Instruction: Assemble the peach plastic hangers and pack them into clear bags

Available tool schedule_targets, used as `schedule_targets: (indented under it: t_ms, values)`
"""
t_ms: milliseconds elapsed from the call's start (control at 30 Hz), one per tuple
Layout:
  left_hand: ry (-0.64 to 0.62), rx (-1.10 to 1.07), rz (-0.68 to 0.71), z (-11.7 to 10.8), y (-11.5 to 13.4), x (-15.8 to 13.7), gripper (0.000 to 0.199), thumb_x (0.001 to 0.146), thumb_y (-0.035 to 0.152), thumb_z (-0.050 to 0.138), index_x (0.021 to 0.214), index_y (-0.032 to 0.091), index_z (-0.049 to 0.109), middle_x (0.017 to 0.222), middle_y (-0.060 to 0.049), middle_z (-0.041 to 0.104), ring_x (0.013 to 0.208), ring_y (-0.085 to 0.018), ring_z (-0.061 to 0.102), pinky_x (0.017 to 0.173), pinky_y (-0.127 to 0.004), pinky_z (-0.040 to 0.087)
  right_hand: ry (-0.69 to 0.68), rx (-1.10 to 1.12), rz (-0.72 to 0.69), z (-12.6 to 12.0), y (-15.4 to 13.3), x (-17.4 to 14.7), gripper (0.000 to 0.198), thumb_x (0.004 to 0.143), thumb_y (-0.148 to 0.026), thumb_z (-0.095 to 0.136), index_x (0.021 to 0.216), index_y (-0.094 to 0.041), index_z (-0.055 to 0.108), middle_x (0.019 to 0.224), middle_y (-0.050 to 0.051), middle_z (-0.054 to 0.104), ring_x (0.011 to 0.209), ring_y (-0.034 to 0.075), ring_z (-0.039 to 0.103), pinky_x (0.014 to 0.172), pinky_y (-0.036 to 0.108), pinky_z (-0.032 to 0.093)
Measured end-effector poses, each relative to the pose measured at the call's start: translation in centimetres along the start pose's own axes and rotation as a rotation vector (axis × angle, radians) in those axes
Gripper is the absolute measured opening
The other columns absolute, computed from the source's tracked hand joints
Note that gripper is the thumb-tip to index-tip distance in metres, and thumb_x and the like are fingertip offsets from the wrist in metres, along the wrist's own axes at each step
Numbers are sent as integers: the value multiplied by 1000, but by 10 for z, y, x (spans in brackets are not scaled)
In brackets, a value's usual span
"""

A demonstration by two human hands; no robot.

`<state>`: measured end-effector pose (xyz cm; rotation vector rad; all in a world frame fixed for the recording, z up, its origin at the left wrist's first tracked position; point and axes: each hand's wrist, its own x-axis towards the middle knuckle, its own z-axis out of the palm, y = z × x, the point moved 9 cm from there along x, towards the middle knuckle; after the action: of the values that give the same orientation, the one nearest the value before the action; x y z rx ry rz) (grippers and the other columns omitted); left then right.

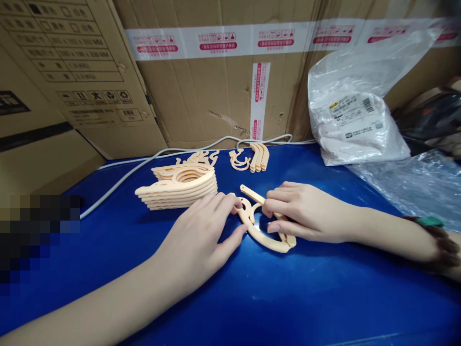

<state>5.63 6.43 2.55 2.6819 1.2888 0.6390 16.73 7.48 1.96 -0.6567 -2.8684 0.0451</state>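
A cream plastic folding hanger lies on the blue tabletop, its curved arm toward me and a straight bar slanting up to the left behind it. My left hand grips the hanger's left end between thumb and fingers. From the right, my right hand has its fingers closed around the straight bar, thumb near the far end of the curved arm. Part of the hanger is hidden under these fingers. Just beyond my left hand sits a neat stack of folded hangers.
Behind the stack lie loose hook pieces, more hooks and a few curved hanger arms. A white cable runs along the back. Cardboard boxes wall off the rear. A white plastic bag stands at the right.
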Motion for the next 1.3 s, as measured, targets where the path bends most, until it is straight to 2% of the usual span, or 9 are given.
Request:
schedule_targets:
  t_ms: [233, 400, 600, 867, 1000, 1133, 1200, 1300]
  values:
    - [-9, -40, -77, -1, -7, 1, 21, 96, 38, 51, 107, 21, 54, 102, -3, 62, 94, -22, 60, 79, -38, 46, 25, 16, -51, -2, -18, -1, 42, 100, -51, 36, 97, -17, 60, 86, 5, 64, 71, 19, 48, 69, 32, 35]
    - [4, -71, -74, -1, -8, 2, 15, 95, 33, 52, 104, 22, 55, 97, -1, 63, 89, -20, 60, 76, -35, 46, -15, -103, -120, 5, -33, -1, 21, 97, -21, 42, 101, -14, 61, 87, 5, 65, 69, 19, 49, 70, 34, 34]
    - [18, -118, -96, -1, -12, 2, 9, 92, 27, 56, 99, 22, 56, 95, 1, 64, 89, -19, 60, 77, -34, 45, 29, -117, -169, 2, -43, -2, 25, 99, -15, 39, 107, -14, 62, 88, 4, 66, 73, 17, 52, 72, 33, 35]
    - [-2, -139, -100, 1, -16, 3, 7, 93, 26, 56, 99, 25, 58, 95, 1, 64, 88, -19, 60, 75, -33, 44, 44, -156, -156, 1, -41, -3, 23, 99, -20, 39, 108, -15, 60, 88, 5, 69, 72, 18, 57, 70, 34, 36]
    - [-6, -123, -80, -2, -17, 4, 7, 93, 24, 55, 98, 25, 61, 93, 1, 64, 88, -19, 59, 74, -33, 43, 94, -178, -37, -5, -28, -3, 22, 98, -32, 46, 96, -16, 59, 79, 4, 67, 63, 17, 56, 62, 32, 35]
    - [-18, -51, -11, -6, -12, 5, 13, 96, 21, 50, 94, 23, 62, 90, -1, 65, 88, -20, 57, 75, -34, 43, 89, -159, 59, -6, -12, -4, 28, 99, -40, 44, 98, -16, 59, 71, 1, 65, 57, 16, 56, 59, 30, 34]
    - [-9, 2, 30, -8, -8, 5, 16, 97, 20, 48, 92, 21, 63, 87, -2, 65, 87, -21, 57, 74, -34, 43, 87, -135, 41, -5, -12, -4, 27, 100, -38, 42, 96, -18, 59, 73, 0, 66, 57, 15, 56, 58, 29, 33]
    - [31, 82, 85, -12, -3, 6, 20, 98, 20, 46, 93, 19, 65, 85, -3, 64, 84, -20, 57, 73, -34, 43, 79, -130, -57, -4, -23, -4, 29, 102, -32, 38, 88, -18, 58, 68, -1, 64, 53, 13, 52, 57, 29, 31]
